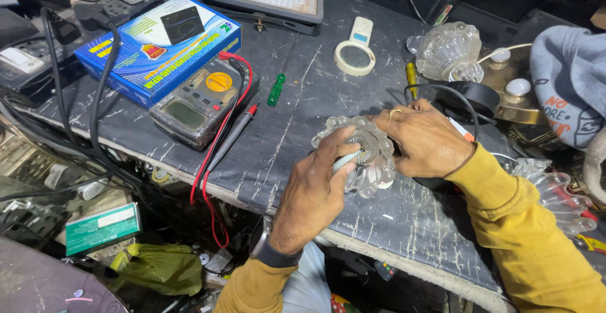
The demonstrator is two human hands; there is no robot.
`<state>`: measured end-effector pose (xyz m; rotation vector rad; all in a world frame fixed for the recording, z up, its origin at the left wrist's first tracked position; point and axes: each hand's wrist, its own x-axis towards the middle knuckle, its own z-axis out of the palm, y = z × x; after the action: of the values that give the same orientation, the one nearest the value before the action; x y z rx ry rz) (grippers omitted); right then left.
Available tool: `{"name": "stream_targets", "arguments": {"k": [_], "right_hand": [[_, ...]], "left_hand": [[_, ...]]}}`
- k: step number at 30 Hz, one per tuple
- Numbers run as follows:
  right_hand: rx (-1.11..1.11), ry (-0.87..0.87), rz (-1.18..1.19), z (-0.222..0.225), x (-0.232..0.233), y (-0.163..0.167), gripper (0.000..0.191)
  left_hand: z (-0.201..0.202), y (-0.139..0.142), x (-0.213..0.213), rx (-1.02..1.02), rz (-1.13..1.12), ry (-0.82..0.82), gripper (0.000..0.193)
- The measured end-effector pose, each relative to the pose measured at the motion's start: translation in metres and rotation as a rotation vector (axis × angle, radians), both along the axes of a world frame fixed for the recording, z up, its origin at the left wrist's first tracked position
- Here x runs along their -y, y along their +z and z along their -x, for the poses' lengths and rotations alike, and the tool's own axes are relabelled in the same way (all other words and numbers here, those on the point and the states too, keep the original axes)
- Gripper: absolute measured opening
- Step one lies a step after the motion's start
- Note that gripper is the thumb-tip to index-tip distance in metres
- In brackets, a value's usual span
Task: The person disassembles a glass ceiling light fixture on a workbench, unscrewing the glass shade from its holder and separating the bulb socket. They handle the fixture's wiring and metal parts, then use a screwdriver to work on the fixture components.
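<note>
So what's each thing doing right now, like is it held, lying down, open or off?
Left hand: gripping a thin white tool, tip inside the glass shade.
Right hand: holding the shade's far side.
Glass shade: on the table, between both hands.
Second glass shade: standing alone, untouched.
Multimeter: lying flat, screen blank.
Red probe leads: hanging over the table edge.
Green screwdriver: lying flat, unused.
Blue box: closed.
Magnifier: lying flat.
</note>
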<state>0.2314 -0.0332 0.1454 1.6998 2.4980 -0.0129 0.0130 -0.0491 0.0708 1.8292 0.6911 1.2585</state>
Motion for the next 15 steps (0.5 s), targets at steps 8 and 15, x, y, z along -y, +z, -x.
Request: {"name": "stream_targets", "arguments": {"k": [8,15], "right_hand": [[-0.305,0.197,-0.071,-0.007,0.001,-0.011,0.077],[-0.458,0.203,-0.03,-0.031,-0.002,-0.021,0.051]], "left_hand": [[-0.003,0.002,0.004,-0.023,-0.195,-0.008,0.053],[0.003,0.029,0.013,-0.412,-0.615,0.32,0.022]]}}
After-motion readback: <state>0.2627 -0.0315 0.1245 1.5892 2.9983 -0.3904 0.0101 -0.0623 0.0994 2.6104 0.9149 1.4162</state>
